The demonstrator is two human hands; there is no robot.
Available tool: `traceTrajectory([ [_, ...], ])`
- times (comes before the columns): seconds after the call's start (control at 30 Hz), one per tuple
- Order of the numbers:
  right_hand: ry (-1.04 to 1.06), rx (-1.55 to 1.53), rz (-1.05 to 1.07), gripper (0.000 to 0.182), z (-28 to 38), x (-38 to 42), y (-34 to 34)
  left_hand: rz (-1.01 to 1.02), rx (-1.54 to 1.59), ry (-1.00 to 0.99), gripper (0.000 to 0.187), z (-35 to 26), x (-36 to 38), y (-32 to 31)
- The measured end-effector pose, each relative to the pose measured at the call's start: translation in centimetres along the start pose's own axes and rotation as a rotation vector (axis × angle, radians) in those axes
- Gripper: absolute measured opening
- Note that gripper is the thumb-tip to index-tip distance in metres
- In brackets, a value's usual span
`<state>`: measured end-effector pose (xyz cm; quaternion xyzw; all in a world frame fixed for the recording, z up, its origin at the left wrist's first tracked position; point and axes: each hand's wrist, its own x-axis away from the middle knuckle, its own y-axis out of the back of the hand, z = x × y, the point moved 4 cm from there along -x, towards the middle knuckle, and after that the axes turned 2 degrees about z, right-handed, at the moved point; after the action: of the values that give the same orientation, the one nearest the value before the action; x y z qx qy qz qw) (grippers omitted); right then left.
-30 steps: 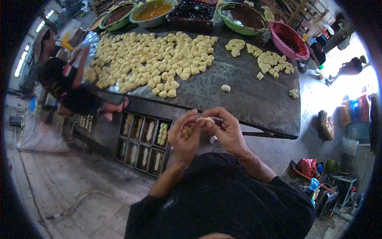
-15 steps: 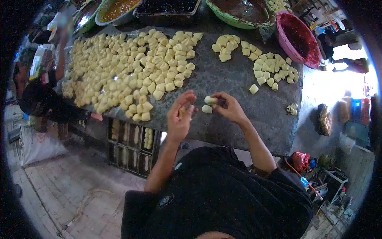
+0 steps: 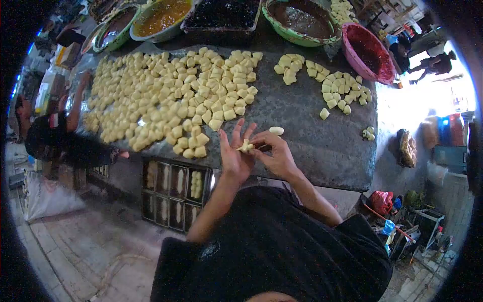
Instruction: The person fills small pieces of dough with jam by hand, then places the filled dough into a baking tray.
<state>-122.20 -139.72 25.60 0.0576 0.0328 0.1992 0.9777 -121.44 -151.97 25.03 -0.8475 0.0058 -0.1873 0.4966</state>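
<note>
My left hand (image 3: 236,158) is palm up over the table's front edge, with its fingers spread and stretched out. A small piece of pale dough (image 3: 245,146), pulled into an uneven shape, lies against its palm and fingers. The fingertips of my right hand (image 3: 276,155) pinch that dough from the right side. Just beyond my right hand, one smooth dough piece (image 3: 276,131) lies on the dark table (image 3: 307,136). Left of my hands spreads a large mass of cut dough pieces (image 3: 176,90). A smaller group of dough pieces (image 3: 337,88) is at the right.
Along the back stand a green basin (image 3: 297,38) of brown filling, a pink basin (image 3: 367,55) and a dark tray (image 3: 221,17). Tins with dough strips (image 3: 171,191) are below the table's front edge. Another person's arm (image 3: 78,103) reaches in at the far left.
My hands have come together, and my right fingers now pinch the dough at my left palm. One dough piece stays on the table behind them. The view has shifted slightly.
</note>
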Motion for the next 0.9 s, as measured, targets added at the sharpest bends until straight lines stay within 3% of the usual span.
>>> traceTrajectory([
  [0.1, -0.001, -0.040, -0.023, 0.024, 2.7, 0.7, -1.8, -0.043, -0.100, 0.051, 0.087, -1.6, 2.0, 0.8],
  [0.2, 0.167, 0.115, -0.068, 0.026, 2.2, 1.3, -3.7, -0.077, -0.163, 0.148, 0.088, -3.3, 4.0, 0.3],
  [0.23, 0.090, -0.028, -0.133, 0.026, 1.6, 1.6, -4.1, -0.077, -0.164, 0.174, 0.088, -3.5, 4.5, 0.3],
  [0.33, -0.094, -0.372, -0.325, 0.024, 1.7, 2.3, -4.8, -0.204, -0.578, -0.256, 0.087, -5.2, 5.0, 1.7],
  [0.4, -0.154, -0.448, -0.304, 0.028, 3.3, 2.9, -5.3, 0.045, -1.160, -0.779, 0.078, -7.5, 6.4, 0.3],
  [0.47, -0.192, -0.600, -0.226, 0.028, 3.8, 3.9, -6.5, 0.238, -1.311, -1.127, 0.058, -6.5, 7.6, -1.8],
  [0.57, -0.021, -0.545, -0.211, 0.025, 4.9, 6.2, -7.1, 0.659, -1.511, -1.367, 0.046, -5.8, 8.6, -5.3],
  [0.6, 0.034, -0.441, -0.277, 0.026, 7.4, 6.2, -6.4, 0.718, -1.432, -1.317, 0.042, -6.0, 8.4, -6.3],
  [0.7, -0.046, -0.771, -0.228, 0.023, 8.2, 8.2, -4.9, 0.873, -1.245, -1.152, 0.036, -6.0, 8.4, -9.4],
  [0.73, -0.176, -0.866, -0.250, 0.031, 8.4, 9.6, -4.3, 0.915, -1.219, -1.097, 0.038, -6.0, 9.2, -10.6],
  [0.8, 0.047, -1.120, -0.047, 0.038, 8.4, 10.1, -4.5, 1.015, -1.072, -1.014, 0.044, -4.3, 9.4, -11.4],
  [0.9, 0.224, -1.232, 0.187, 0.060, 8.4, 9.9, -2.6, 1.061, -0.969, -1.043, 0.044, -3.1, 8.3, -12.3],
])
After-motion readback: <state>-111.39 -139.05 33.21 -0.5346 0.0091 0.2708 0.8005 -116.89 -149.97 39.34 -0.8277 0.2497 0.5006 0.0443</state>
